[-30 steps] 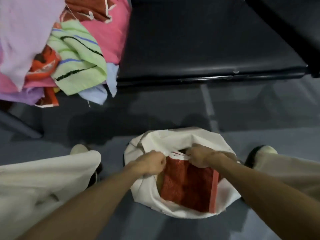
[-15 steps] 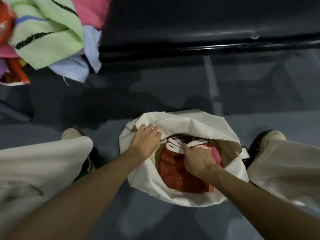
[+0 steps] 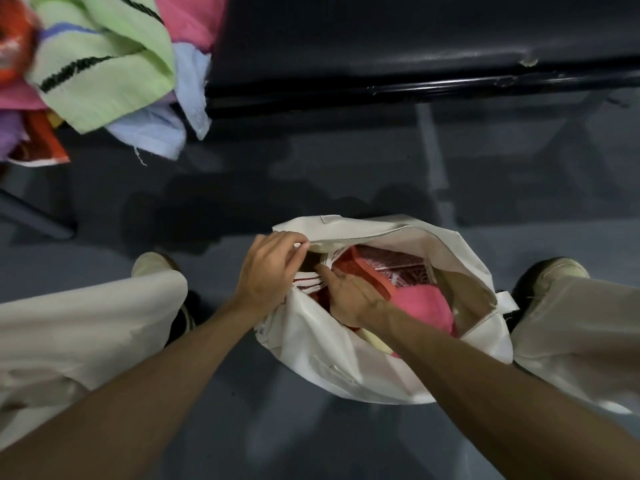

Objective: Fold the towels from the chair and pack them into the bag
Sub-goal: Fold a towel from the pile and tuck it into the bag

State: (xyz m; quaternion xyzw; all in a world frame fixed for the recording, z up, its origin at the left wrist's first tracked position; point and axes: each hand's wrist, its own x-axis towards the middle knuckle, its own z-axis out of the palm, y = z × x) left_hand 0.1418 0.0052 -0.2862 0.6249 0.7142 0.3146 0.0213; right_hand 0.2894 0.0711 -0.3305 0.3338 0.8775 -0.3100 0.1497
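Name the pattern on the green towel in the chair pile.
The green towel is pale green with black and blue stripes; head view.

head cam | worn high | faces steeply down | close over bag (image 3: 329, 358) | single view

right hand (image 3: 349, 301) deeper in the bag (image 3: 346, 370)

The towel pile (image 3: 104, 64) on the chair (image 3: 381, 46) is cut off at top & left edges, its orange towel (image 3: 14, 46) blurred. The chair runs out of frame top & right. In the bag (image 3: 311, 351), the right hand (image 3: 349, 299) & bag wall cover much of the packed towels (image 3: 422, 306); count can't be told. Right fingertips (image 3: 323, 270) partly hidden behind the left hand (image 3: 266, 271). Both shoes (image 3: 152, 265) half under trouser legs (image 3: 86, 323); forearms (image 3: 138, 393) cut at btm edge.
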